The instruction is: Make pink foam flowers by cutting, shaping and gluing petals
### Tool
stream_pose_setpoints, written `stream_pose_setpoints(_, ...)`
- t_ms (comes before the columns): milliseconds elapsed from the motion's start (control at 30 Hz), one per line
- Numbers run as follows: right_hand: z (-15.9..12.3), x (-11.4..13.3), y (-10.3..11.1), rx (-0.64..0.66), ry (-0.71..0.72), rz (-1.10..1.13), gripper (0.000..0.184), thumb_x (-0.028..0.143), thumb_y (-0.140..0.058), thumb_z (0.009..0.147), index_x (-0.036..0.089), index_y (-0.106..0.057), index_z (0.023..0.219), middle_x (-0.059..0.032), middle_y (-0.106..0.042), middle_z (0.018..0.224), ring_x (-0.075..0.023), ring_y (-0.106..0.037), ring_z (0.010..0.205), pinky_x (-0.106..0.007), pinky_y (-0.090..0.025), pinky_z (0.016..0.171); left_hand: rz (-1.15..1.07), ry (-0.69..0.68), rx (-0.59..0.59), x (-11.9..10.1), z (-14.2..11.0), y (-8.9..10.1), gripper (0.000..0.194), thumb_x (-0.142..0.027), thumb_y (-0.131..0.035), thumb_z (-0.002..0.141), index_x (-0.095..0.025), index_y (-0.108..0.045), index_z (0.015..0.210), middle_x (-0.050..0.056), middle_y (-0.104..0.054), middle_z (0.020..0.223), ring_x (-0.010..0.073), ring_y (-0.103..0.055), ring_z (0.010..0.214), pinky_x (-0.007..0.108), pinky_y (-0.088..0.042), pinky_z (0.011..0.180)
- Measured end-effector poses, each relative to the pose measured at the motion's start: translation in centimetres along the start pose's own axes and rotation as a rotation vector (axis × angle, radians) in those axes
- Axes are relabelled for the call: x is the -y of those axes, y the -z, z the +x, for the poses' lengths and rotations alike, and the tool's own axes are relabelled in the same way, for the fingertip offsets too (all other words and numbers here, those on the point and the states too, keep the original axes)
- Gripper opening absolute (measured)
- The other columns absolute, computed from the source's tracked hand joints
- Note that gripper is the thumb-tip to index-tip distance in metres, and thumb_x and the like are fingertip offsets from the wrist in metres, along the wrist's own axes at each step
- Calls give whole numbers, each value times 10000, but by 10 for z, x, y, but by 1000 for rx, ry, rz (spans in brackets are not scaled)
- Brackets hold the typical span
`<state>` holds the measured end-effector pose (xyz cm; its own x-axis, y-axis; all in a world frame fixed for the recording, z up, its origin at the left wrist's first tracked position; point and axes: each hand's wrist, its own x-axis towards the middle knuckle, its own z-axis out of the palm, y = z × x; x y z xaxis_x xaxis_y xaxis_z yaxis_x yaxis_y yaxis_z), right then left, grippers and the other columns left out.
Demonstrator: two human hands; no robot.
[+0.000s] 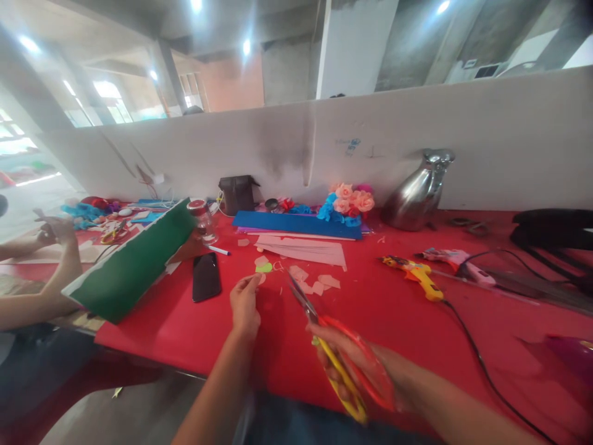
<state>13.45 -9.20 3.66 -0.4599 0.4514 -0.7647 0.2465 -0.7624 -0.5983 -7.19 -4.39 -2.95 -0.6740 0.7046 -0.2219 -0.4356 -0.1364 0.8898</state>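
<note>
My right hand grips a pair of scissors with one orange-red and one yellow handle loop. Their blades point up and left over the red tabletop. Left of them, my left hand is closed in a pinch, and a small pink paper piece shows at its fingertips. Just beyond lies a yellow-green round piece. Several pink paper cutouts are scattered past the scissor tips. Behind them rests a larger pink paper sheet with strips cut into it.
A black phone, a marker and a glass jar stand left. A green board separates a co-worker's hands. Blue sheets, paper flowers and a metal jug are behind; corded glue guns lie right.
</note>
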Motion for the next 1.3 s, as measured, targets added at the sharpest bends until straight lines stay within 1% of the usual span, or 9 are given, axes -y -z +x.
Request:
stream_pose_setpoints(100, 5, 14, -8, -39, 11, -42, 439, 602, -570, 734, 172, -482, 754, 37, -472, 557, -58, -446, 419, -155, -381, 376, 33, -31, 14, 5, 0, -1, 248, -283, -765, 494, -131, -664, 661, 1, -629, 642, 93, -528, 609, 220, -365, 588)
stream_pose_setpoints(233, 17, 30, -17, -46, 69, -65, 460, 620, -573, 729, 200, -472, 886, 59, -464, 551, -57, -418, 392, -144, -349, 344, 108, -135, 31, 13, 3, 1, 219, -292, -751, 531, -139, -661, 659, 13, -642, 696, 130, -571, 716, 242, -401, 670)
stream_pose_setpoints(333, 27, 34, -21, -45, 65, -49, 441, 620, -546, 752, 213, -454, 894, 70, -448, 525, -60, -403, 372, -148, -357, 339, 199, -193, 58, 18, 5, 5, 193, -308, -738, 557, -150, -663, 638, 20, -640, 724, 154, -580, 772, 265, -419, 718)
stream_pose_setpoints(467, 35, 34, -23, -53, 60, -19, 438, 624, -525, 764, 215, -435, 891, 66, -464, 542, -56, -409, 369, -149, -371, 339, 288, -243, 72, 21, 6, 9, 157, -299, -724, 573, -157, -660, 588, 20, -617, 710, 163, -571, 773, 285, -425, 755)
stream_pose_setpoints(667, 37, 34, -22, -28, 67, -24, 448, 631, -535, 753, 216, -417, 875, 68, -465, 550, -49, -405, 360, -148, -365, 340, 290, -234, 82, 20, 5, 10, 133, -285, -719, 581, -161, -677, 604, 25, -619, 726, 166, -575, 798, 293, -424, 796)
stream_pose_setpoints(833, 39, 33, -24, -16, 142, -45, 444, 640, -518, 759, 219, -413, 851, 74, -452, 558, -42, -393, 352, -149, -358, 334, 244, -203, 101, 16, 2, 9, 125, -266, -737, 555, -161, -689, 601, 27, -619, 726, 162, -569, 787, 289, -423, 791)
stream_pose_setpoints(1033, 40, 30, -28, -14, 227, -89, 455, 652, -509, 754, 220, -403, 848, 84, -425, 563, -27, -353, 346, -137, -335, 323, 209, -192, 117, 14, -1, 9, 100, -247, -730, 571, -163, -697, 615, 22, -618, 730, 158, -569, 790, 284, -418, 787)
stream_pose_setpoints(1167, 41, 31, -28, -17, 239, -102, 460, 657, -506, 752, 224, -388, 854, 89, -411, 548, -25, -336, 347, -129, -322, 320, 204, -193, 111, 15, 0, 9, 97, -238, -736, 565, -159, -690, 597, 18, -609, 724, 156, -565, 780, 284, -415, 783)
stream_pose_setpoints(1300, 42, 34, -27, -4, 226, -119, 463, 665, -496, 753, 224, -370, 816, 91, -400, 521, -31, -332, 337, -133, -318, 310, 222, -195, 101, 16, 2, 8, 119, -258, -744, 547, -158, -687, 578, 21, -601, 712, 161, -556, 782, 290, -410, 783)
